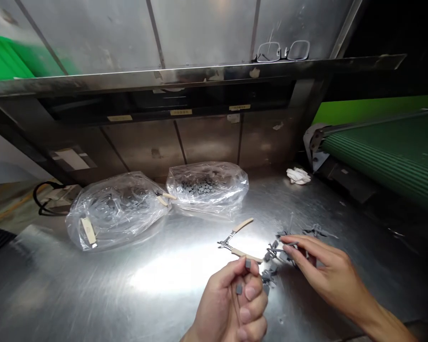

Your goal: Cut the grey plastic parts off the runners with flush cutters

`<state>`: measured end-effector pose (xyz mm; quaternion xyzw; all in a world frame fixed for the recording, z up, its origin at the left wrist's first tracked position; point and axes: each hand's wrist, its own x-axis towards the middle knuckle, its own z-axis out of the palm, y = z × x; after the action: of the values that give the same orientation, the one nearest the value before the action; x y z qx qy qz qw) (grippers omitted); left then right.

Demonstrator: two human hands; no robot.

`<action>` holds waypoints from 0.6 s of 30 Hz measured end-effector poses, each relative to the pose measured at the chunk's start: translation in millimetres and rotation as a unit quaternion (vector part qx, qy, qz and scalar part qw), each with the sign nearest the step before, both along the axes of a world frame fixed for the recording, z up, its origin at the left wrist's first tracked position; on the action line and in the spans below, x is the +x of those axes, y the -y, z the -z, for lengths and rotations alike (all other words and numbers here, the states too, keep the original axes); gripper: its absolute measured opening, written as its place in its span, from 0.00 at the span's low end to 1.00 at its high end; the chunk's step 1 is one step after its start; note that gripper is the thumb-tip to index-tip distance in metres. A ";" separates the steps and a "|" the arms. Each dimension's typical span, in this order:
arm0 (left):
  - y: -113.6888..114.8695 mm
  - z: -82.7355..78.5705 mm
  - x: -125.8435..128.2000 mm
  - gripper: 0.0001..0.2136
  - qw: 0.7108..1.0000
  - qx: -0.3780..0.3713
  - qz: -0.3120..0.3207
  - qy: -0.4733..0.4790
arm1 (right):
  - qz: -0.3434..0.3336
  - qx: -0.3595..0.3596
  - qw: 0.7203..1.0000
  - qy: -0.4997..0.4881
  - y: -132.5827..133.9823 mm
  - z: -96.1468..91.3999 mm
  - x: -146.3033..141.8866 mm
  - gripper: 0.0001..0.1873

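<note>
The left hand (231,299), palm up and fingers curled, pinched a small grey block (248,264) between thumb and forefinger; a second grey block (238,289) sat lower, within its curled fingers. The right hand (331,270) had thumb and fingertips closed on a thin grey strip (290,244) — just above a loose pile of grey pieces (270,275) that lay between the two hands. Just beyond the left hand's fingertips, the cutters (227,243) rested spread on the metal surface (164,285). Farther ahead of the left hand lay a clear bag (207,185) with grey blocks inside, and to its left another clear bag (121,209), a cream-handled tool (89,232) at its near side. Well beyond the right hand were crumpled white paper (298,175) and — off to its right — a green conveyor belt (388,147).
</note>
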<state>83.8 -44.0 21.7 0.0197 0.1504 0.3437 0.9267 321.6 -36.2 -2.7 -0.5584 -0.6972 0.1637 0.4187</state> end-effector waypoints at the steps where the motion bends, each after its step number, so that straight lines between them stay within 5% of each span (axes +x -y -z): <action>1: 0.1 -0.4 2.2 0.09 1.000 -0.012 0.000 -0.012 | -0.009 0.020 0.999 0.027 -2.7 0.4 3.7 0.10; 12: 1.7 -10.9 17.6 0.03 0.981 -0.039 -0.075 -0.175 | -0.077 0.064 0.973 0.209 -14.1 2.6 6.8 0.19; 18: -0.7 -20.4 19.7 0.05 0.967 -0.115 -0.071 -0.216 | -0.083 0.095 0.970 0.208 12.1 -29.3 23.3 0.23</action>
<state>103.5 -43.3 42.0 -0.0238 0.3868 0.3762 0.8416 344.8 -48.2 26.6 -0.4781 -0.8251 0.0111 0.3009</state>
